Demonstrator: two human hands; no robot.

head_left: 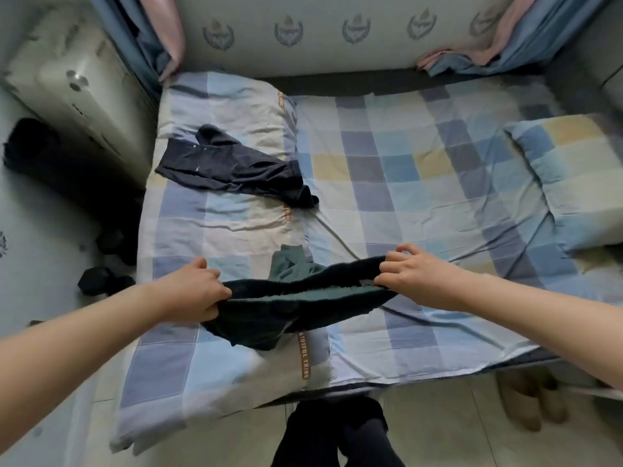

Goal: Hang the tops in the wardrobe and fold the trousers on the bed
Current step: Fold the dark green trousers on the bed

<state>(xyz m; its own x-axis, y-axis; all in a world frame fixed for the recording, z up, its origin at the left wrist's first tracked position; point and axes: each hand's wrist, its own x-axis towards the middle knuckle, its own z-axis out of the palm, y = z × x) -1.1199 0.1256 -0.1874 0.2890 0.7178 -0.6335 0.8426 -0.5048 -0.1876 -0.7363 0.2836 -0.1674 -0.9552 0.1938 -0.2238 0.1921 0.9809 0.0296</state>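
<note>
1. You held a dark green, soft-knit garment (296,305) stretched between both hands above the near part of the bed; whether it was trousers or a top could not be told from its bunched shape.
2. Your left hand (195,291) had its fingers curled round one end of the cloth, and your right hand (411,274) pinched the other end, thumb and fingers clamped on the edge.
3. The middle sagged and a lighter green fold (290,264) poked up behind it, so the risk was that a twisted layer would get folded in, or the hanging part would drag and crumple if you lowered it unevenly.
4. A loose pinch on the right could have let that end slip, in my judgement.
5. A second garment, navy and crumpled (232,170), lay further off on the folded check quilt (209,227), well apart from your hands.
6. The quilt's raised edge sat under the cloth, an uneven surface for folding; the flat blue-and-yellow check sheet (404,183) to your right looked better.
7. A check pillow (573,176) lay at the far right, and dark clothing (101,281) sat on the floor to your left.
</note>
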